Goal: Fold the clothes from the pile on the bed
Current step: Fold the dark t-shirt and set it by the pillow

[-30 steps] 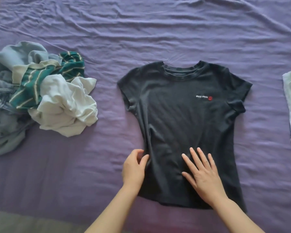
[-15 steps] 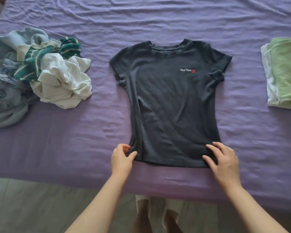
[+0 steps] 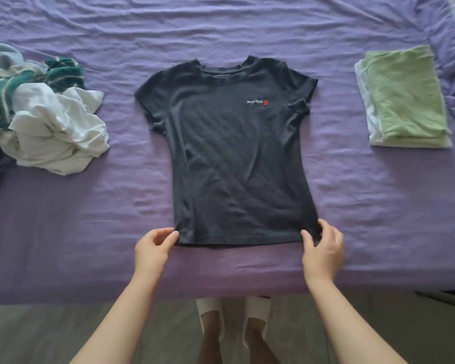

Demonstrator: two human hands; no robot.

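A dark T-shirt [image 3: 234,158] with a small white and red chest logo lies flat, front up, in the middle of the purple bed [image 3: 221,27], collar away from me. My left hand [image 3: 153,248] pinches the hem's left corner between thumb and fingers. My right hand [image 3: 323,248] pinches the hem's right corner. An unfolded pile [image 3: 37,116] of white, green-striped and blue-grey clothes sits at the left.
A folded stack with a light green garment [image 3: 405,95] on top lies at the right of the bed. The bed's near edge runs just below my hands, with grey floor and my slippered feet [image 3: 234,319] beneath.
Both hands slid down from the shirt's lower body to the hem and now pinch its two corners. The camera has pulled back, showing the bed edge, floor and the folded stack.
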